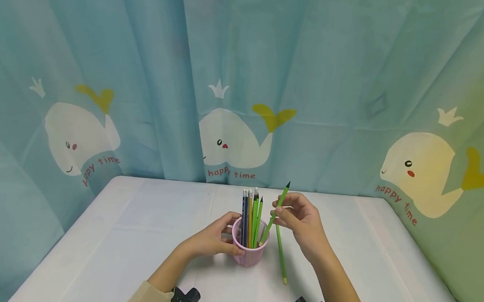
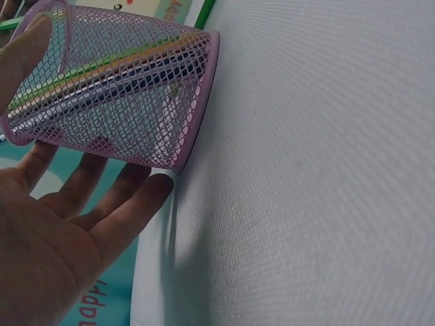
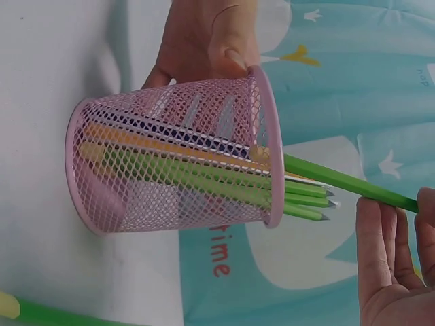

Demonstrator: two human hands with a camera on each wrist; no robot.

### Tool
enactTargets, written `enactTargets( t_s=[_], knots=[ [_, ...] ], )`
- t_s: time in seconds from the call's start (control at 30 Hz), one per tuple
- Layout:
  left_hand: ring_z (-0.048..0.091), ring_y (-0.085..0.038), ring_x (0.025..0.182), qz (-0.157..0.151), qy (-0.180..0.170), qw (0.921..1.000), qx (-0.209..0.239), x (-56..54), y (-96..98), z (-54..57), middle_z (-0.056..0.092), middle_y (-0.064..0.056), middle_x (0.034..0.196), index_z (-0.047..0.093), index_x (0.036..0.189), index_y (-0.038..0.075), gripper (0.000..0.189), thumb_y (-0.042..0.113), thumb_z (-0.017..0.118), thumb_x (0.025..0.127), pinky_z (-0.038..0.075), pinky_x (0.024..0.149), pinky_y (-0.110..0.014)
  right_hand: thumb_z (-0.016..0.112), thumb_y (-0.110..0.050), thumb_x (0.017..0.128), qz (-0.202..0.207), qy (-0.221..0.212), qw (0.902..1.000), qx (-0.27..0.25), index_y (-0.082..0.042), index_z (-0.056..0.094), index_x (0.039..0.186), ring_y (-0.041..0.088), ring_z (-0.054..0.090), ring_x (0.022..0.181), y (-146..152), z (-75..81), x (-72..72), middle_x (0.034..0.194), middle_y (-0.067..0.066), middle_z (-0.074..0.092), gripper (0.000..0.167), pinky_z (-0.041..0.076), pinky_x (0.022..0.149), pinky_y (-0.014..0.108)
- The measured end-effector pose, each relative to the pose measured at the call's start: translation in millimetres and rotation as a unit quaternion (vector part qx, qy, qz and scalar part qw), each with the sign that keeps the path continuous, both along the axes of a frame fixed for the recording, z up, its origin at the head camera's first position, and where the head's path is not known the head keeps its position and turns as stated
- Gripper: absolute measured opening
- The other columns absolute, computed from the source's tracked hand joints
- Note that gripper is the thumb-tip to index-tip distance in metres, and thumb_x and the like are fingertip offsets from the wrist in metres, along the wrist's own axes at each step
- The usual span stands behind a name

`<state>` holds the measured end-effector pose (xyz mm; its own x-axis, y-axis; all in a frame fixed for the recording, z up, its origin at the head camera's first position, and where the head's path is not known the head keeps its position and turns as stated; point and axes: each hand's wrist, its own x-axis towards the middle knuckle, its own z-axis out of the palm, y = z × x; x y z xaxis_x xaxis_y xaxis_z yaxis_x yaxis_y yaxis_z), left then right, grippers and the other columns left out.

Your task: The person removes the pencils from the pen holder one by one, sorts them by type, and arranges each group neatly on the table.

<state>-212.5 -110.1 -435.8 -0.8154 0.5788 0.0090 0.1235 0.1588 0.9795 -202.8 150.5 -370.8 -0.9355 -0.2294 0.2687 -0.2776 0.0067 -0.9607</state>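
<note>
A pink mesh pencil cup [image 1: 249, 258] stands upright on the white table. My left hand [image 1: 209, 240] holds it from the left, thumb at the near rim and fingers along the far side. Inside stand dark blue pencils [image 1: 245, 218], a yellow one [image 1: 249, 223] and green ones [image 1: 255, 223]. Between thumb and fingers, my right hand [image 1: 305, 223] pinches a green pencil [image 3: 346, 182], black point up and tilted right. Its pale lower end is just inside the cup's mouth. Another green pencil [image 1: 281, 256] lies on the table right of the cup, partly behind my right hand.
A blue-green curtain [image 1: 330, 83] with printed whales hangs along the table's back edge and sides. The white tabletop [image 1: 141, 236] extends to both sides of the cup. Dark wrist devices [image 1: 186, 298] show at the bottom of the head view.
</note>
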Motion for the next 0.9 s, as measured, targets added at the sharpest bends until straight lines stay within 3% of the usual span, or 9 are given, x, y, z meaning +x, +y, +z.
enactTargets(
  t_s=[0.23,0.5,0.9],
  knots=[
    [0.056,-0.032,0.125,0.003,-0.002,1.0000,-0.009,0.1,-0.6,1.8,0.053,-0.014,0.135,0.040,0.142,0.011,0.077,0.006,0.083,0.078,0.052,0.102,-0.040,0.065,-0.009,0.096,0.001,0.013,0.9999,-0.010,0.002,0.053,0.119,0.023,0.068,0.104,0.8,6.7,3.6,0.116,0.014,0.062,0.029,0.060,0.087,0.039],
    [0.056,-0.032,0.124,0.001,-0.002,1.0000,-0.009,1.1,-0.9,1.4,0.053,-0.015,0.134,0.040,0.142,0.010,0.077,0.006,0.083,0.078,0.053,0.102,-0.040,0.062,-0.006,0.097,-0.007,0.008,0.9992,-0.038,0.004,0.051,0.117,0.022,0.068,0.099,6.1,13.0,7.5,0.115,0.010,0.061,0.026,0.061,0.086,0.040],
    [0.057,-0.031,0.124,0.001,-0.005,1.0000,-0.004,-0.2,0.3,-0.1,0.054,-0.014,0.134,0.041,0.141,0.013,0.076,0.007,0.083,0.078,0.053,0.102,-0.040,0.062,-0.006,0.097,-0.041,-0.002,0.9988,-0.025,0.005,0.052,0.117,0.018,0.067,0.096,21.4,5.0,-6.7,0.111,0.009,0.063,0.025,0.061,0.083,0.035]
  ],
)
